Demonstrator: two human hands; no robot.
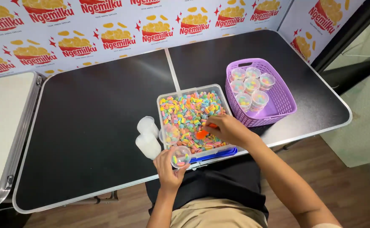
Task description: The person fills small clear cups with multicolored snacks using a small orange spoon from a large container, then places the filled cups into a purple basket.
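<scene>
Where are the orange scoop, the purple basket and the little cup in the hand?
Scoop (201, 134), head view, on its orange bowl.
Basket (287, 98), head view, on its right wall.
Cup (180, 157), head view, on its clear side, held by the left hand (168, 171).

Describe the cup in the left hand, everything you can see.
The cup is small, round and clear, plastic by the look, lidless and tilted toward the camera. A few coloured candies lie in its bottom; it is far from full. The left hand grips it from below at the table's near edge, just in front of the candy tub.
</scene>
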